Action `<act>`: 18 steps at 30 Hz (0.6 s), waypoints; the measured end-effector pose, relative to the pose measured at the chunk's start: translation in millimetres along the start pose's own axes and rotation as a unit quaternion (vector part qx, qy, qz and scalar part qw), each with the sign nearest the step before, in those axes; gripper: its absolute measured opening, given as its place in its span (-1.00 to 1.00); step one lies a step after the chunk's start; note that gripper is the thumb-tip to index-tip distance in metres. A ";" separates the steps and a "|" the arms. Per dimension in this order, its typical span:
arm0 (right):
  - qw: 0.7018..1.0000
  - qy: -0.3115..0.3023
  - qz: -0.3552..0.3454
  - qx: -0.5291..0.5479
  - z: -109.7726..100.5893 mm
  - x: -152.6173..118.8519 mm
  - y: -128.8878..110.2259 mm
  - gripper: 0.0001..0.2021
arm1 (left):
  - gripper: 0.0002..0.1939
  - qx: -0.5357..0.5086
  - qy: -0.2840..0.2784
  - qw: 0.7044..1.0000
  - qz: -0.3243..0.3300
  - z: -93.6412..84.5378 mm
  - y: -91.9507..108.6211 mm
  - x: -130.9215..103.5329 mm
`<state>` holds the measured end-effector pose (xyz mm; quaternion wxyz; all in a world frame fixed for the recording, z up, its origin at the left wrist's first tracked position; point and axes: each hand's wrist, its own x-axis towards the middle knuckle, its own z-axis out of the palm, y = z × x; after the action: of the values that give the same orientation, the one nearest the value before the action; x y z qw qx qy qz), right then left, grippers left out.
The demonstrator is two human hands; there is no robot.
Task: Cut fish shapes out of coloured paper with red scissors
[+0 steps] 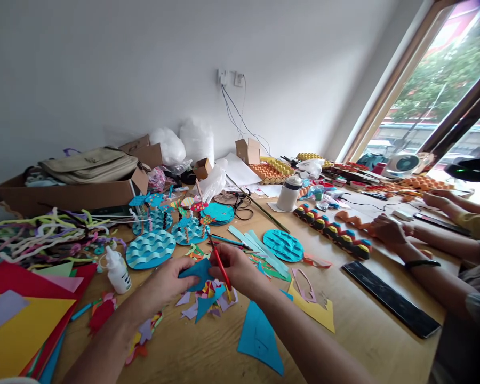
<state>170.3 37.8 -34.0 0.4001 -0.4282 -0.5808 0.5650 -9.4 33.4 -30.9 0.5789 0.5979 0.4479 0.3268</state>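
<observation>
Your two bare forearms (108, 336) come in closest, low over the counter (360, 341). Your left hand (170, 274) has its fingers pinched together on one blue scrap (199, 273), thumb on the face toward you; the scrap sits between your two hands, raised over one pile of cut paper bits (190, 311). Your right hand (238, 266) curls round one pair of red scissors (222, 266), blades pointing away from you; how far the blades are spread, you cannot tell. One large blue sheet (260, 336) lies partly under your right forearm, one yellow sheet (322, 314) just beyond it. You have one glue bottle (119, 273) at your left and one black phone (392, 300) at your right.
</observation>
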 end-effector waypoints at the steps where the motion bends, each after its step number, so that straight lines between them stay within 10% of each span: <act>1: 1.000 0.001 0.001 0.013 1.5 0.3 -2.1 -0.79 | -0.92 -0.016 0.011 1.000 0.004 -1.7 3.4 -0.9; 11: 0.964 0.130 -0.029 0.232 24.2 5.4 -9.0 -0.68 | -0.78 -0.189 0.154 0.969 0.049 6.7 11.6 -7.6; 18: 0.957 0.119 -0.038 0.261 39.2 6.8 -14.7 -0.64 | -0.82 -0.116 0.184 0.972 0.090 15.3 15.2 -3.3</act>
<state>130.4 32.0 -21.1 0.5858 -0.3504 -0.3768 0.6262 5.7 25.4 -17.3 0.5205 0.4937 0.4500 0.5318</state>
